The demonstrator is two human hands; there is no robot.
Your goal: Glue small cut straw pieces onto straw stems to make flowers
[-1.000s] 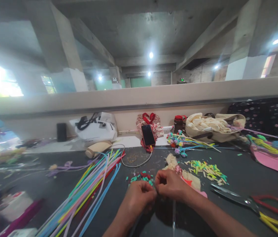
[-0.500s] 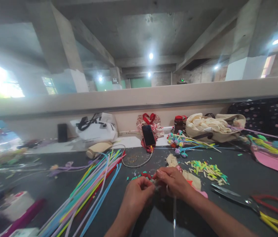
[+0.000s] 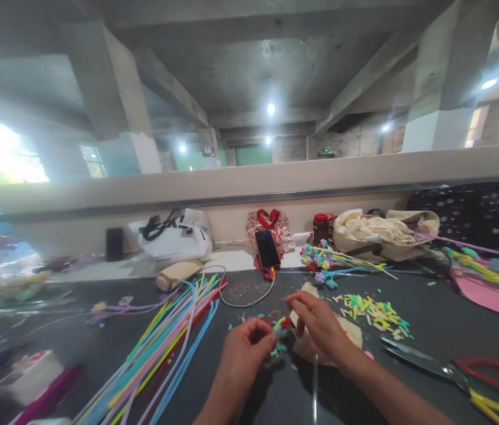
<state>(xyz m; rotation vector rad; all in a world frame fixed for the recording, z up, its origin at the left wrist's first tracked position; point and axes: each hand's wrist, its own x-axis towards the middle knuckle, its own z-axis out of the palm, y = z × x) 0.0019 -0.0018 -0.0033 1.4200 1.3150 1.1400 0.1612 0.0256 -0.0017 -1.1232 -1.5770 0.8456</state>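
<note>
My left hand is closed, thumb and forefinger pinched by a short yellow-green piece of pipe cleaner. Red and teal bits lie right behind and below those fingertips. To the right, my right hand is raised a little, its fingers curled. From under its palm a thin, pale, shiny stick runs down toward the front edge; the gripped end is hidden. Beneath the right hand lies a beige cloth. The two hands are apart.
Long coloured pipe cleaners lie at left. Cut yellow and green pieces form a pile at right, near large scissors. Behind stand a phone, a white bag, a dark bottle and a fabric bag.
My right hand has moved away from the left, up and slightly right, opening a gap between them. The yellow-green piece at the left fingertips now shows. The view has tilted slightly.
</note>
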